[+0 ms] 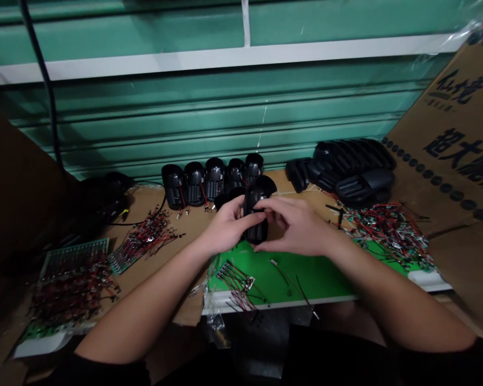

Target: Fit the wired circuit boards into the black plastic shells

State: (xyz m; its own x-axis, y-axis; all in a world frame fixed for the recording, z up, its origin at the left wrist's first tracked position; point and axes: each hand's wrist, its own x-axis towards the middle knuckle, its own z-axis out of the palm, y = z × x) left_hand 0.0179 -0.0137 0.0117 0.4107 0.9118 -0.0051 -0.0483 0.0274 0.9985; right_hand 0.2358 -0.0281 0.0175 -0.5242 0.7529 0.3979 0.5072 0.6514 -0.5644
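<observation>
Both my hands hold a black plastic housing (257,214) upright over the green mat (326,273) at the middle of the bench. My left hand (225,225) is wrapped round its left side, thumb across the front. My right hand (295,225) grips its right side, fingers curled and pinched at its upper front. Whether a wire is between the fingers I cannot make out. A small bundle of red and black wired parts (239,281) lies on the mat just below my hands.
A row of black housings (209,182) with red wires stands behind my hands. Stacked black shells (346,169) lie at the back right, a heap of wired boards (390,230) beside them. More wired strips (145,238) and a tray of them (70,284) sit left. Cardboard (454,139) leans at right.
</observation>
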